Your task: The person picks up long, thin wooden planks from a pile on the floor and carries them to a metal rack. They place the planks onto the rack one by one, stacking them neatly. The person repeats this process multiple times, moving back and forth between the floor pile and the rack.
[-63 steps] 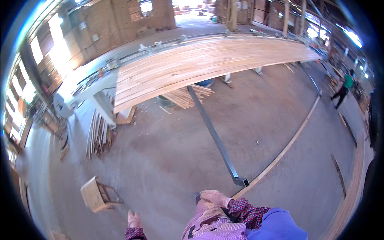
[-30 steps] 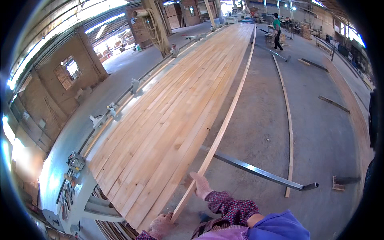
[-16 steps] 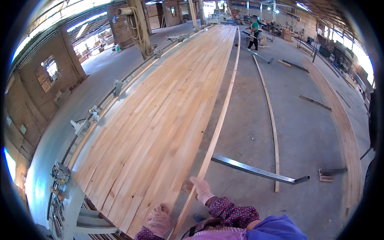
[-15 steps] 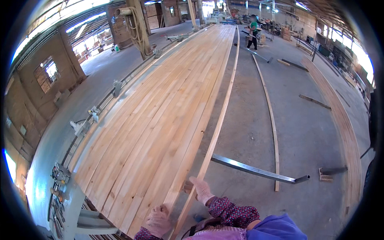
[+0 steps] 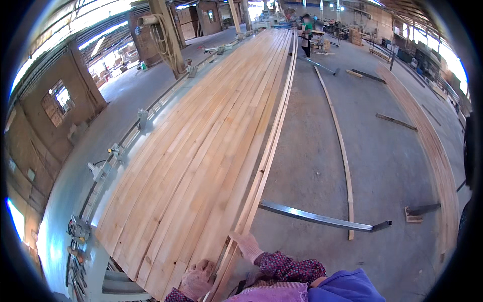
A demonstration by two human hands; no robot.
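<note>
A slat (image 5: 262,171) has shifted off the panel's (image 5: 191,156) right edge, right hand (image 5: 246,246) clasping it, left hand (image 5: 197,280) half-curled, hold unclear; separating seemingly needs steadiness.

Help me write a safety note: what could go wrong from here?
The right hand lies across two wooden strips, close to the gap beside the panel, and might get pinched if that gap closes. The metal bar juts out past the strips, so someone could bump it. A co-worker stands near the strips' far end, which might knock them if it swings.
</note>
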